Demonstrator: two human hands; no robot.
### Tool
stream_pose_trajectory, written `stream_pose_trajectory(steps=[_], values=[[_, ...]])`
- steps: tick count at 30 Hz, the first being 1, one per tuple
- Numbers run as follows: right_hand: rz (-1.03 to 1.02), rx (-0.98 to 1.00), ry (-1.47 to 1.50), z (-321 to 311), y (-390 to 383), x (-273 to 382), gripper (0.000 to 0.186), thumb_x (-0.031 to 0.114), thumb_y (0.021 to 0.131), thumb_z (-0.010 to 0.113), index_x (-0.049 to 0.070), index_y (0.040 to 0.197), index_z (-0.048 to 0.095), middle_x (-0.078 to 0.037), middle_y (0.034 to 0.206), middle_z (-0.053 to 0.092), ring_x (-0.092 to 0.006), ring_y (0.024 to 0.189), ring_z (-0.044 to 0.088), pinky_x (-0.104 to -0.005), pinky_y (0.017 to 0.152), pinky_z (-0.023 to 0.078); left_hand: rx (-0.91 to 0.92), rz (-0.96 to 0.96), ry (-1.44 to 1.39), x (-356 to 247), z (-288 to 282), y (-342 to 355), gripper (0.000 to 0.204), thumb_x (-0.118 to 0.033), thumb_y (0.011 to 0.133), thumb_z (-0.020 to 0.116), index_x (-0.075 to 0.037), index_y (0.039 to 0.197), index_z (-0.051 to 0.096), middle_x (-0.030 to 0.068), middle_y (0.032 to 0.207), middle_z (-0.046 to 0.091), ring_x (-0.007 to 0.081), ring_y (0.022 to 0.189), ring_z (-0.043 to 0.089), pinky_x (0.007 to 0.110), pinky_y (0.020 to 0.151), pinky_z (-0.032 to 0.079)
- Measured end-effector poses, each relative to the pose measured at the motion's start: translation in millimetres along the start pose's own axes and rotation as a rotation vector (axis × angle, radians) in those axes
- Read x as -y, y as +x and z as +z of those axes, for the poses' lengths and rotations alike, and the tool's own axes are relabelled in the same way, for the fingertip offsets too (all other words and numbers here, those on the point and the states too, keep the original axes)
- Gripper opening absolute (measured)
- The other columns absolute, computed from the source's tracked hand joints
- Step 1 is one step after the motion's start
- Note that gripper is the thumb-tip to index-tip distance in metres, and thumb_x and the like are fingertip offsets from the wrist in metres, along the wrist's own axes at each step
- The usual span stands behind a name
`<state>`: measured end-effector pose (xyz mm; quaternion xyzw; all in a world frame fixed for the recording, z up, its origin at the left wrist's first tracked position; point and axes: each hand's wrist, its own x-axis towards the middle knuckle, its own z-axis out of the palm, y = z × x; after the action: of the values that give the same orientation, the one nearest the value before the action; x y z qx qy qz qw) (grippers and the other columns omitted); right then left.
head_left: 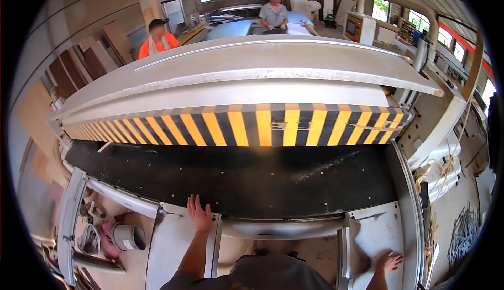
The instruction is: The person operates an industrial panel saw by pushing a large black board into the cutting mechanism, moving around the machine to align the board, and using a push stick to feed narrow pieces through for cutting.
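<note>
At the front of the long flat black bed (252,182) of the machine, left hand (199,215) is released: fingers spread, at the seam between the bed and the pale grey metal plate (176,243) on the left. Fingertips overlap the bed's near edge in view; can't tell if they touch it. Right hand (390,262) is over the brown-stained pale grey metal plate (375,232) on the right, near its outer edge, fingers loosely bent, also released; contact with that plate unclear.

Bed runs nearly the full machine width, between both side frames, dotted with small pale spots. Both plates sit on its near side, well apart, a rounded grey metal rail (281,229) between them. Above the bed's far side: long beam with yellow and black stripes (239,127), torn tape strips on its right half, broad off-white cover (252,56) above it.

Writing: pale label (127,244) on the bucket at lower left, print too small to read.

Containers: round grey bucket (125,230) on the floor, contents can't be made out. Crumpled pink material (108,241) just beside it.

Lower right: loose pile of thin grey metal rods (464,237) on the floor. Past the machine: one person in orange (144,50), another in a grey shirt (269,13).
</note>
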<state>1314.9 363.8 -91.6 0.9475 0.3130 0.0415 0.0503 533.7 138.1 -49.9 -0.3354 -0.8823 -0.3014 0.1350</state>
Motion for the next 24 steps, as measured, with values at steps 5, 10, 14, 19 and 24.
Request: stream_pose_trajectory(steps=[5, 10, 14, 19, 24], values=[[0.012, -0.119, -0.08, 5, 0, 5, 0.071, 0.058, 0.104, 0.038, 0.01, 0.157, 0.036, -0.005, 0.164, 0.036, -0.0242, 0.15, 0.032, -0.0476, 0.117, 0.027, 0.007, -0.029, 0.007, 2, -5, -2, 0.059, -0.026, 0.096, 0.062, -0.003, 0.147, 0.043, 0.0224, 0.156, 0.037, 0.0431, 0.148, 0.029, 0.055, 0.122, 0.022], [0.019, -0.135, -0.091, 13, 6, 0, 0.073, 0.058, 0.104, 0.038, 0.009, 0.157, 0.036, -0.006, 0.164, 0.036, -0.0246, 0.15, 0.032, -0.0486, 0.117, 0.027, -0.011, -0.022, 0.01, 1, -5, -1, 0.059, -0.026, 0.096, 0.062, -0.003, 0.147, 0.043, 0.0223, 0.156, 0.037, 0.0432, 0.148, 0.029, 0.056, 0.122, 0.022], [0.018, -0.114, -0.066, -8, -7, 3, 0.074, 0.059, 0.104, 0.038, 0.008, 0.157, 0.035, -0.006, 0.164, 0.036, -0.025, 0.151, 0.031, -0.0498, 0.117, 0.027, -0.063, -0.009, 0.012, 10, -5, 4, 0.059, -0.026, 0.097, 0.061, -0.002, 0.148, 0.042, 0.023, 0.157, 0.037, 0.0431, 0.148, 0.029, 0.057, 0.122, 0.022], [0.039, -0.104, -0.071, -10, -6, 0, 0.074, 0.058, 0.104, 0.038, 0.008, 0.158, 0.034, -0.007, 0.164, 0.035, -0.0255, 0.151, 0.031, -0.0505, 0.118, 0.027, -0.222, 0.008, 0.139, 58, -38, 67, 0.06, -0.028, 0.1, 0.059, 0.0, 0.149, 0.04, 0.0237, 0.157, 0.036, 0.044, 0.148, 0.029, 0.058, 0.122, 0.021], [0.023, -0.078, -0.035, -28, -17, 9, 0.075, 0.059, 0.104, 0.038, 0.008, 0.158, 0.033, -0.007, 0.164, 0.035, -0.0257, 0.151, 0.031, -0.0506, 0.118, 0.027, -0.155, -0.254, 0.313, 161, -65, 127, 0.064, -0.038, 0.102, 0.054, 0.0, 0.152, 0.039, 0.0203, 0.16, 0.036, 0.0374, 0.15, 0.031, 0.051, 0.124, 0.022]])
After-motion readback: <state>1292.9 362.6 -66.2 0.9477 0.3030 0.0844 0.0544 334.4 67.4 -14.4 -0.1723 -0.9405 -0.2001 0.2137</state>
